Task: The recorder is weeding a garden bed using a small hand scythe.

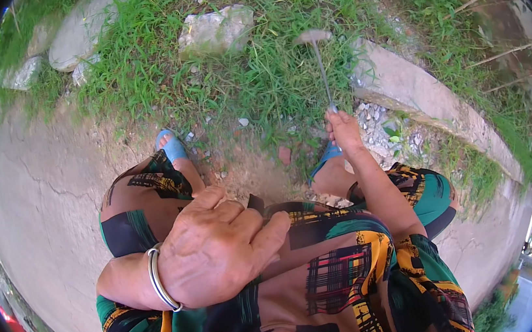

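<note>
My right hand grips the handle of a small hand hoe at the right front. Its thin metal shank reaches away from me to a motion-blurred blade over the grass. Close to the camera, above my lap, is my left hand, back upward and fingers curled, with a metal bangle round the wrist. Its palm is hidden, so I cannot tell whether it holds anything. A small dark piece shows just beyond its fingers; what it is stays unclear.
A pale rough stone sits in the grass ahead. To the right runs a concrete kerb slab beside loose gravel. Cracked concrete spreads at left. My feet wear blue slippers; a brick fragment lies between them.
</note>
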Demonstrator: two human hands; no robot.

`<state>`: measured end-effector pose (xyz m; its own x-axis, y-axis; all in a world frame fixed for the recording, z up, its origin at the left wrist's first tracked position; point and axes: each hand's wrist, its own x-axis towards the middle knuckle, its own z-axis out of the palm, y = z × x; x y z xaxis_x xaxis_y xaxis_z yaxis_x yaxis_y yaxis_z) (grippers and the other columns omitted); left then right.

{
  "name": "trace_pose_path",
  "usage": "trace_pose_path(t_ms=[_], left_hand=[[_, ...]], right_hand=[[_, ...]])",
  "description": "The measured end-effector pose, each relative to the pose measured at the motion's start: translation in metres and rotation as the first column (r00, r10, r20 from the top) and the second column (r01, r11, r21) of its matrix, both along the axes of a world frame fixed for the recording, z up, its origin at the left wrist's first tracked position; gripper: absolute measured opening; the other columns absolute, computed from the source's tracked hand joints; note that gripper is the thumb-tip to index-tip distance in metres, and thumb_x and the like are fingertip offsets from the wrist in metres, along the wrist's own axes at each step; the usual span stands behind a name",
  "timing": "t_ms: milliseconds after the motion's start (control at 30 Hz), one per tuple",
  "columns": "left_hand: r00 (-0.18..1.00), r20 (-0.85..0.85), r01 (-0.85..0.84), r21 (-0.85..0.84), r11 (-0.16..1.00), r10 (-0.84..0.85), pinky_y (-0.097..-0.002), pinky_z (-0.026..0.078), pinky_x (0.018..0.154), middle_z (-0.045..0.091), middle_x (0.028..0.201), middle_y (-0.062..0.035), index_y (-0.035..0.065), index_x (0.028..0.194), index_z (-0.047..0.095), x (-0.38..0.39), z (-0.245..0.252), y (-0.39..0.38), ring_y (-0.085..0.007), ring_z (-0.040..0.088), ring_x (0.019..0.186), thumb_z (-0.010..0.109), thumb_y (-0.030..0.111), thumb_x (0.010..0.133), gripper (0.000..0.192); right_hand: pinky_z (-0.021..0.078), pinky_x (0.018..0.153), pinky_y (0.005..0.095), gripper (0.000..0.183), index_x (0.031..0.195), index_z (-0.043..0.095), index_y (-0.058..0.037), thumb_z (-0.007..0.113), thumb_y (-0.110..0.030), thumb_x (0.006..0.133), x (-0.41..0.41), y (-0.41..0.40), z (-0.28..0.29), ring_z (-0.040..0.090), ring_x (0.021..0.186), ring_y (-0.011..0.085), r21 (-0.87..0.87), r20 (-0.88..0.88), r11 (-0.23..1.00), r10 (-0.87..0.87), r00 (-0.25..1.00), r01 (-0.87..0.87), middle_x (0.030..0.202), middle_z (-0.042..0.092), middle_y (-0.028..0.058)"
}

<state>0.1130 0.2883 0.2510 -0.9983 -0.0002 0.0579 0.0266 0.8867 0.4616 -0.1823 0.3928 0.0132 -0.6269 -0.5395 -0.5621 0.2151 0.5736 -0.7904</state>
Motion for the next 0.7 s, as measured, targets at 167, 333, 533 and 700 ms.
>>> trace_pose_path(t_ms=[167, 333, 533, 700], left_hand=[[1.000, -0.007, 0.020, -0.016, 1.000, -0.020, -0.0350, 0.041, 0.067, 0.054, 0.071, -0.0042, 0.0022, 0.103, 0.056, -0.003, 0.000, 0.000, -0.0200, 0.057, 0.066, 0.071, 0.020, 0.058, 0.051], [0.999, -0.020, 0.026, -0.010, 1.000, -0.027, -0.0349, 0.042, 0.066, 0.055, 0.072, -0.0049, 0.0019, 0.103, 0.056, -0.003, 0.002, -0.001, -0.0206, 0.057, 0.066, 0.071, 0.020, 0.058, 0.051], [1.000, -0.013, -0.006, 0.018, 1.000, 0.007, -0.0362, 0.043, 0.069, 0.056, 0.072, -0.0061, 0.0017, 0.103, 0.056, 0.000, 0.001, 0.001, -0.0216, 0.058, 0.067, 0.071, 0.019, 0.058, 0.051], [1.000, 0.009, -0.007, 0.016, 1.000, 0.007, -0.0369, 0.043, 0.072, 0.057, 0.073, -0.0064, 0.0022, 0.104, 0.056, -0.003, 0.002, 0.001, -0.0225, 0.058, 0.068, 0.071, 0.020, 0.059, 0.050]], right_hand=[[0.0376, 0.040, 0.0239, 0.026, 0.085, 0.050, -0.0079, 0.052, -0.033, 0.089, 0.021, 0.004, -0.002, 0.046, 0.048, 0.0077, -0.239, -0.105, 0.971, -0.054, 0.993, 0.028, 0.061, 0.049, -0.0002], [0.0357, 0.040, 0.0216, 0.027, 0.084, 0.053, -0.0095, 0.051, -0.036, 0.090, 0.054, 0.021, -0.032, 0.044, 0.045, 0.0073, 0.058, 0.145, 0.998, 0.010, 0.989, -0.019, 0.060, 0.048, -0.0014], [0.0348, 0.039, 0.0223, 0.022, 0.081, 0.053, -0.0092, 0.053, -0.030, 0.089, 0.042, 0.002, 0.008, 0.044, 0.044, 0.0073, -0.072, 0.062, 0.996, -0.042, 0.997, 0.046, 0.059, 0.048, -0.0015], [0.0352, 0.040, 0.0233, 0.021, 0.081, 0.053, -0.0081, 0.055, -0.027, 0.087, 0.026, -0.003, -0.010, 0.045, 0.046, 0.0078, -0.219, -0.107, 0.970, -0.134, 0.985, 0.109, 0.059, 0.049, -0.0007]])
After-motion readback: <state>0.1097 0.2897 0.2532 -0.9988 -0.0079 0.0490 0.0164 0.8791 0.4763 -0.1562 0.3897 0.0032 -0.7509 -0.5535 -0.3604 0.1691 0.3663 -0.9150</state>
